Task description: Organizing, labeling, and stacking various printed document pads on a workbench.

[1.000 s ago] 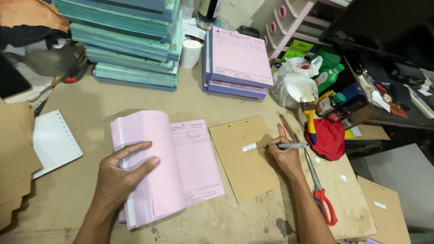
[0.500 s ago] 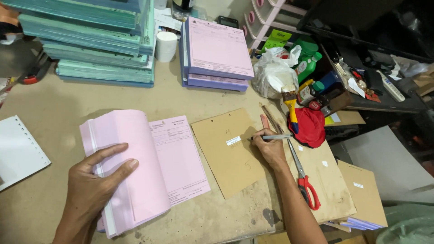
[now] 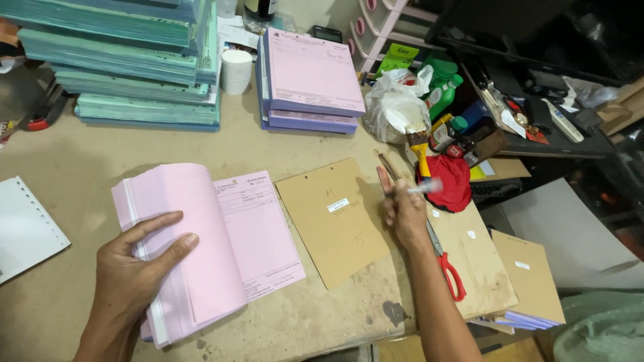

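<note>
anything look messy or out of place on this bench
Mostly the right edge: the red-handled scissors lie on a brown card board that juts past the table edge, over more boards and pads. A dark stain marks the front edge. The pink pad under the left hand looks tidy.

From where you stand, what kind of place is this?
Probably a small print or bookbinding workshop: stacks of teal pads, pink form pads, brown backing boards and a glue brush crowd the worn bench.
</note>
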